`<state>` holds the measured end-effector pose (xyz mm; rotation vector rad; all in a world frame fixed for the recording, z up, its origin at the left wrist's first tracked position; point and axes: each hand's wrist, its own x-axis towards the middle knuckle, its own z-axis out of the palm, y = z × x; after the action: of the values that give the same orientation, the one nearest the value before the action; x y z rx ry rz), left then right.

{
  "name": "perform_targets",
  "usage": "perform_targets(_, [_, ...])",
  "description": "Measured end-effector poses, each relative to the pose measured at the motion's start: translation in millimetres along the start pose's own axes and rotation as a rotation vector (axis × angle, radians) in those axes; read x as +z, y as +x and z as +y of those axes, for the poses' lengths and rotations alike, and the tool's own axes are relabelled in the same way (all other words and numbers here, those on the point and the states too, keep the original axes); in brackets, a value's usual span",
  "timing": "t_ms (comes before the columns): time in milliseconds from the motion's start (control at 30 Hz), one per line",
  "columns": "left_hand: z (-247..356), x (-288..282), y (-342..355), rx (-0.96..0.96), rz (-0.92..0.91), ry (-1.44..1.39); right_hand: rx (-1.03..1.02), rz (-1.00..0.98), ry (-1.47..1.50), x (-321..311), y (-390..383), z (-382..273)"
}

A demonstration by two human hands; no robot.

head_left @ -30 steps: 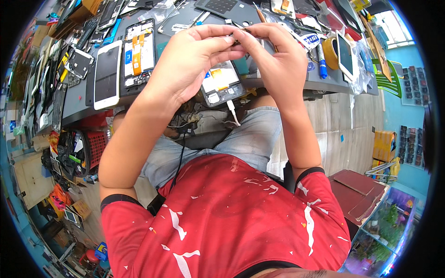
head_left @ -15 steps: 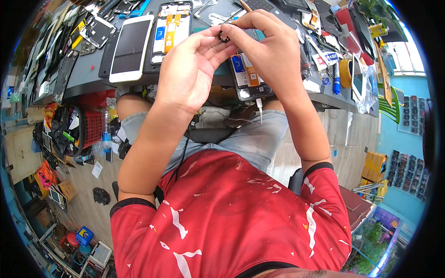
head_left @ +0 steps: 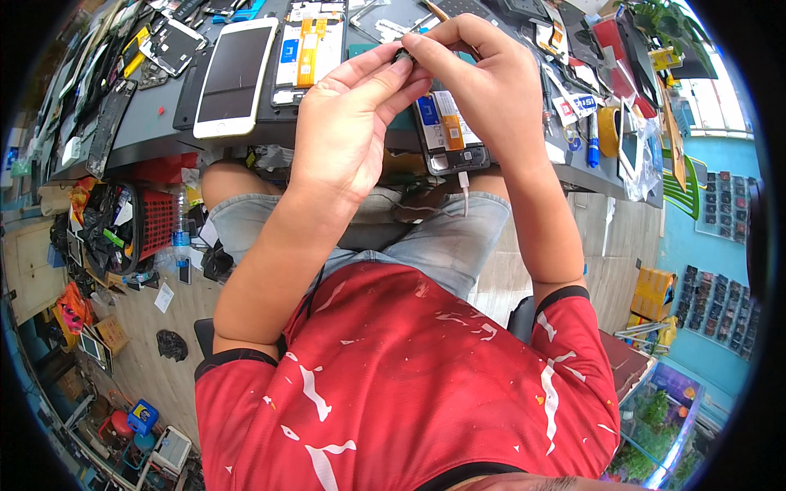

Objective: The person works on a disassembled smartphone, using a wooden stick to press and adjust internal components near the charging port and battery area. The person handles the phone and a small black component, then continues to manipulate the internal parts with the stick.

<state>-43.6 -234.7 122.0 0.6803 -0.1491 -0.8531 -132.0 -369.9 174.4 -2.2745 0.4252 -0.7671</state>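
Note:
Above the desk's near edge, my left hand point(head_left: 348, 123) is closed, its thumb and fingers pinching a small dark part point(head_left: 401, 55). My right hand point(head_left: 483, 86) meets it, with thumb and index fingertips pressed together at the part's upper edge. The part is too small to name. A slim brownish tool point(head_left: 435, 10) sticks out beyond my right fingers; whether it is held cannot be made out. Below my hands lies an opened phone point(head_left: 449, 135) with its battery and orange flex showing, a white cable point(head_left: 465, 192) plugged into its near end.
On the grey desk point(head_left: 155, 123) lie a white-framed phone point(head_left: 237, 78) and another opened phone point(head_left: 309, 53) to the left. Many phone parts crowd the far left. At right are a blue marker point(head_left: 594, 141) and a yellow tape roll point(head_left: 609, 131). A red basket point(head_left: 155, 222) stands below the desk.
My left thumb has come over onto the small dark part, where the palm lay more open before. Both hands have shifted slightly right, and the part sits a little higher.

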Motion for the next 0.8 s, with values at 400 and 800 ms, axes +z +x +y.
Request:
perform_targets(400, [-2.4, -1.6, -1.6, -0.003, -0.023, -0.052, -0.14, 0.034, -0.08, -2.0, 1.5, -0.1])
perform_targets(800, [-5.6, 6.2, -4.9, 0.017, -0.027, -0.065, -0.234, 0.081, -0.121, -3.5, -0.1, -0.4])
